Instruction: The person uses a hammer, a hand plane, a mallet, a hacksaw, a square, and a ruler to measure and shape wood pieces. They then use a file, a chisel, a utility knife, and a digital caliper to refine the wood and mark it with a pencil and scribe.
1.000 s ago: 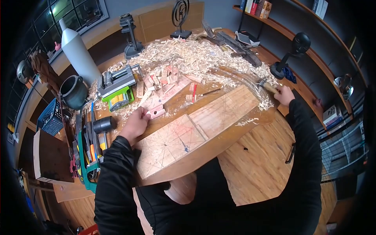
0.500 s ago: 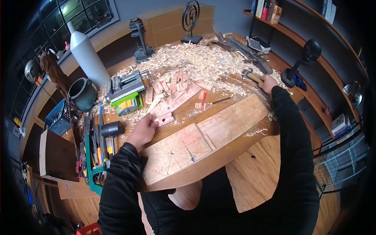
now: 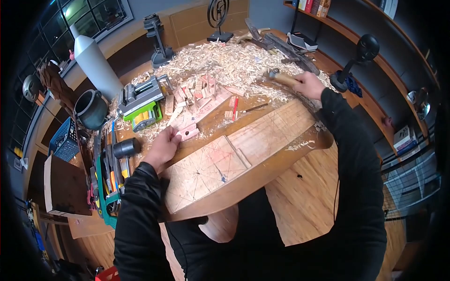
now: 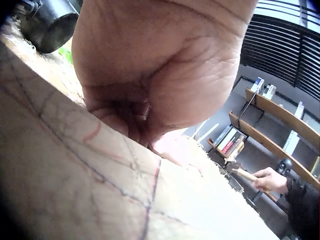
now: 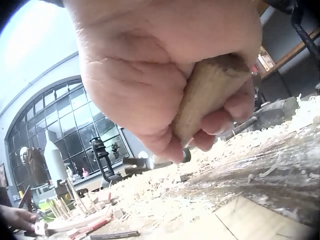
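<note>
My right hand brings hammer inward over wood shavings, upper right of frame, fingers curled round it. Left hand, left of centre, pinches holed wood piece; hammer is now nearer to it.

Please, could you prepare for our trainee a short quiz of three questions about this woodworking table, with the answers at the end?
1. Which tool does the right hand grip?

2. True or false: the black mallet is in the left hand.

3. Complete the sentence: the small wooden piece pinched by the left hand shows a dark, round ___.

Key:
1. A hammer with a wooden handle.
2. False; neither hand holds it.
3. hole
</note>
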### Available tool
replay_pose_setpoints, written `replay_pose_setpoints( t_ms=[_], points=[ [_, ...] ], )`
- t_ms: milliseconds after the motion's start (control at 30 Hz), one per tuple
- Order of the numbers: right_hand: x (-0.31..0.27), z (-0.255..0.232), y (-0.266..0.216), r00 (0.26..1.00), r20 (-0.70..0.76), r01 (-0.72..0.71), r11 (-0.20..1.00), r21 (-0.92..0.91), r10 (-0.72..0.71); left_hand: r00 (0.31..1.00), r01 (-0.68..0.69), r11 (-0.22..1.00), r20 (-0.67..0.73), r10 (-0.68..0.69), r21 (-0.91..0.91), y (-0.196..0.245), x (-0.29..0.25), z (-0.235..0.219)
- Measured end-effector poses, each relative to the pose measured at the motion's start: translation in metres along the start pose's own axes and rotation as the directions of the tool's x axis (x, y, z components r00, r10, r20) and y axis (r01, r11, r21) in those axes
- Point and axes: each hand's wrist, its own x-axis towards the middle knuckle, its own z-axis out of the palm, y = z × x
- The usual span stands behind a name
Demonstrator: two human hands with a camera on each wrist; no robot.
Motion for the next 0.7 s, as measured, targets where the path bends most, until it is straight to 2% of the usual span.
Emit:
replay_pose_setpoints(
  t_ms=[33, 167, 233, 267, 333, 400, 433, 467, 500, 533, 567, 633, 700],
  points=[
    [-0.012, -0.007, -0.001, 0.997, 0.070, -0.034, 0.997, -0.067, 0.039, 1.000, -0.006, 1.000, -0.007, 0.006, 0.004, -0.002, 0.001, 0.000],
    [-0.061, -0.017, -0.005, 0.998, 0.049, -0.033, 0.994, -0.100, 0.038, 1.000, -0.015, 0.999, 0.004, 0.015, -0.034, -0.003, 0.002, 0.000],
    [-0.071, -0.011, -0.003, 0.987, 0.085, -0.118, 0.979, -0.167, 0.134, 1.000, -0.013, 1.000, 0.003, 0.013, -0.017, -0.001, 0.001, 0.000],
    [-0.075, -0.010, -0.007, 0.988, 0.096, -0.104, 0.975, -0.194, 0.124, 1.000, -0.005, 1.000, 0.004, 0.005, -0.015, -0.003, 0.001, 0.000],
    [-0.072, -0.002, -0.016, 0.991, 0.090, -0.079, 0.981, -0.178, 0.097, 1.000, -0.003, 1.000, 0.002, 0.003, -0.010, -0.006, 0.004, 0.001],
    [-0.057, 0.016, -0.015, 0.993, 0.107, -0.027, 0.984, -0.177, 0.047, 0.998, -0.066, 0.995, -0.024, 0.064, -0.077, -0.012, 0.006, 0.004],
    [-0.046, 0.023, -0.023, 0.990, 0.120, -0.052, 0.980, -0.194, 0.077, 0.997, -0.074, 0.994, -0.023, 0.072, -0.077, -0.014, 0.007, 0.004],
    [-0.033, 0.037, -0.024, 0.996, 0.080, -0.031, 0.973, -0.228, 0.050, 0.998, -0.054, 0.996, -0.015, 0.053, -0.076, -0.018, 0.009, 0.003],
    [-0.020, 0.044, -0.035, 0.995, 0.083, -0.037, 0.986, -0.165, 0.052, 0.999, -0.035, 0.997, -0.007, 0.035, -0.075, -0.017, 0.011, 0.003],
    [-0.004, 0.057, -0.035, 0.992, 0.086, -0.074, 0.979, -0.191, 0.092, 1.000, 0.011, 0.990, 0.023, -0.008, -0.137, -0.008, 0.006, 0.001],
    [0.008, 0.058, -0.046, 0.979, 0.117, -0.146, 0.973, -0.181, 0.169, 1.000, 0.002, 0.991, 0.025, 0.001, -0.135, -0.010, 0.007, 0.002],
    [0.016, 0.058, -0.060, 0.981, 0.072, -0.171, 0.975, -0.145, 0.182, 0.998, -0.062, 0.998, -0.017, 0.062, -0.003, -0.017, 0.012, 0.002],
    [0.011, 0.052, -0.051, 0.984, 0.047, -0.169, 0.982, -0.084, 0.174, 0.997, -0.069, 0.997, -0.025, 0.070, 0.016, -0.021, 0.014, 0.001]
  ],
)
